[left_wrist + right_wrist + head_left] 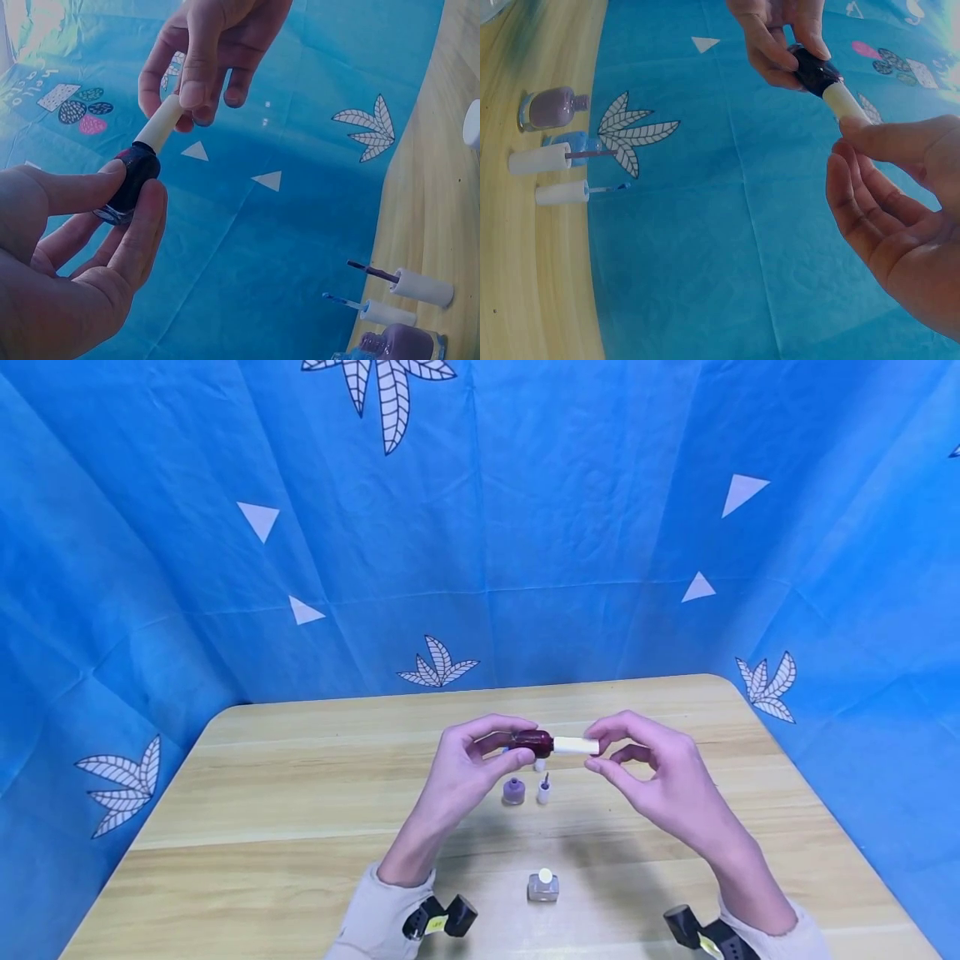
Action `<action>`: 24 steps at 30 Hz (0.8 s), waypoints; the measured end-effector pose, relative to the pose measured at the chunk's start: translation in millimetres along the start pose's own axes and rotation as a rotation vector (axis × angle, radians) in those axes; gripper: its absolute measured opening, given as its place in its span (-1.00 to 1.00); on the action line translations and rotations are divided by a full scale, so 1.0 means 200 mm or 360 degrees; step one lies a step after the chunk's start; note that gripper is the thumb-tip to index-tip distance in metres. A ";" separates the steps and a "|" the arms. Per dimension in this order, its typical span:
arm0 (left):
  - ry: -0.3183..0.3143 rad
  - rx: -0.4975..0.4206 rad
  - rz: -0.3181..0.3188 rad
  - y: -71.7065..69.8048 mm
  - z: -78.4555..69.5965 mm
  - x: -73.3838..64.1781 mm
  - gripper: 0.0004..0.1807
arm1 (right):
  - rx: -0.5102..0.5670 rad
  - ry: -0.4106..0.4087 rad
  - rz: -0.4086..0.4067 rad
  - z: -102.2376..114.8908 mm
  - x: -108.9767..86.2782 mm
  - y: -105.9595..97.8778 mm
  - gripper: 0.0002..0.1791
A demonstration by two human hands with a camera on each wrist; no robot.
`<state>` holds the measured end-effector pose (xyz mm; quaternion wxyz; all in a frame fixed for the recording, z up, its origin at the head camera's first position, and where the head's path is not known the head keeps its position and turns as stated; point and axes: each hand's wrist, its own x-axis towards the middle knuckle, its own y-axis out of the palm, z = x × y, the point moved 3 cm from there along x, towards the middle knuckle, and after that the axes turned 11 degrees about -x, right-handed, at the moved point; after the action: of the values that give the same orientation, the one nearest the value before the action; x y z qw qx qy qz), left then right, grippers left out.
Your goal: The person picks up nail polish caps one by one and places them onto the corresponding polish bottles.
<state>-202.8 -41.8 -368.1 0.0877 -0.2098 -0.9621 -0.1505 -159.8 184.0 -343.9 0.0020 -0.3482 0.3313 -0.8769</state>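
A dark red nail polish bottle (532,742) lies sideways in the air above the table, its long white cap (575,746) pointing right. My left hand (474,764) grips the glass body between thumb and fingers. At the other end, my right hand (660,772) pinches the cap between thumb and fingertips. In the left wrist view the cap (160,124) sits against the bottle's neck. Below the hands stand an uncapped purple polish bottle (513,791) and a white brush cap (543,791) with its brush upward.
An uncapped blue polish bottle (576,142) stands by the purple one, with a second white brush cap (562,193) bearing blue polish. Nearer the person is a clear bottle (543,887) with a pale cap. A blue patterned cloth (480,527) hangs behind the wooden table (300,793).
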 end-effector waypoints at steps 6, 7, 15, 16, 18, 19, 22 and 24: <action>0.0002 -0.0019 0.0003 0.00 0.00 -0.01 -0.69 | -0.0102 0.0025 -0.0014 0.00 0.00 0.00 -0.62; 0.0004 -0.0020 0.0003 0.00 0.00 -0.01 -0.68 | -0.0116 0.0039 -0.0011 0.00 0.00 0.00 -0.64; 0.0019 -0.0026 0.0011 0.01 -0.01 -0.01 -0.69 | -0.0173 0.0084 0.0059 -0.01 -0.01 0.00 -0.78; 0.0020 -0.0034 0.0017 0.01 -0.01 -0.01 -0.69 | -0.0182 0.0084 0.0062 -0.01 -0.01 0.01 -0.78; 0.0021 -0.0043 0.0027 0.01 -0.01 -0.01 -0.68 | -0.0200 0.0085 0.0064 -0.01 -0.01 0.01 -0.77; 0.0022 -0.0047 0.0030 0.01 -0.01 -0.01 -0.69 | -0.0208 0.0087 0.0064 -0.02 -0.01 0.01 -0.77; 0.0019 -0.0034 0.0025 0.01 -0.01 -0.01 -0.68 | -0.0191 0.0110 0.0067 -0.02 -0.01 0.01 -0.80; 0.0016 -0.0012 0.0011 0.01 -0.01 -0.01 -0.68 | -0.0155 0.0114 0.0064 -0.02 -0.01 0.00 -0.78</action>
<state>-200.9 -41.3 -366.6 0.0923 -0.2128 -0.9603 -0.1548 -161.1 186.1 -347.2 -0.0093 -0.3097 0.3805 -0.8713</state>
